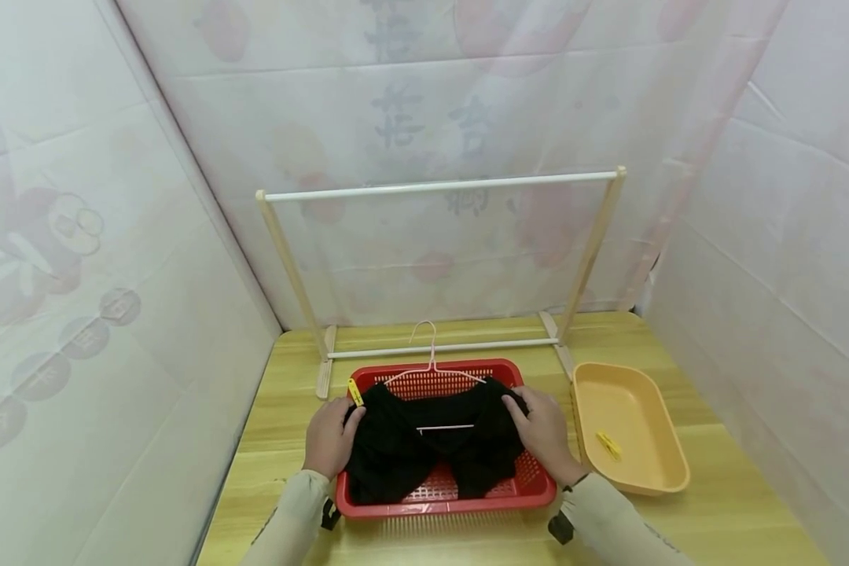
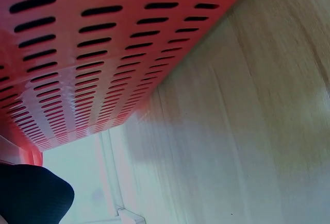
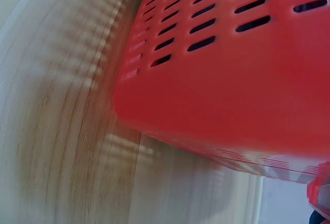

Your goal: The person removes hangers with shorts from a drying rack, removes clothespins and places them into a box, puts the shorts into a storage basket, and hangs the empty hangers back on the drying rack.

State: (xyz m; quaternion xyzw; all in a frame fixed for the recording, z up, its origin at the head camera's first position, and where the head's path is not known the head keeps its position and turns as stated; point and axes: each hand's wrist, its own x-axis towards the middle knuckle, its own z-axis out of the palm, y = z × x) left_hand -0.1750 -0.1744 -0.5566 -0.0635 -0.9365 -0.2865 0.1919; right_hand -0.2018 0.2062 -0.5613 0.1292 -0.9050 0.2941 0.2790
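From where I stand, the black top (image 1: 389, 460) should handle as light, soft and floppy; the cloth looks matt, so I'd expect little slipping and nothing fragile. The pink hanger (image 1: 433, 365) inside it looks thin and probably gives the shoulders their only stiffness. The shoulders, where cloth lies over the hanger's arms, seem the best hold, or else the hanger's neck below its hook; the loose front would likely just sag.

The top lies within the red plastic basket (image 1: 446, 509) on the bench (image 1: 269, 448), its shoulders toward the basket's far rim. The left hand (image 1: 328, 440) has its fingers pinched on the shoulder at the basket's left side, and the right hand (image 1: 543, 432) pinches the other shoulder at the right.

It's plain black, with a wide neckline showing the hanger's lower bar, and the front parts below, baring the basket's floor. A yellow clothespin (image 1: 356, 392) sits by the left shoulder, near the basket's far left corner; whether it bites the cloth, I can't tell.
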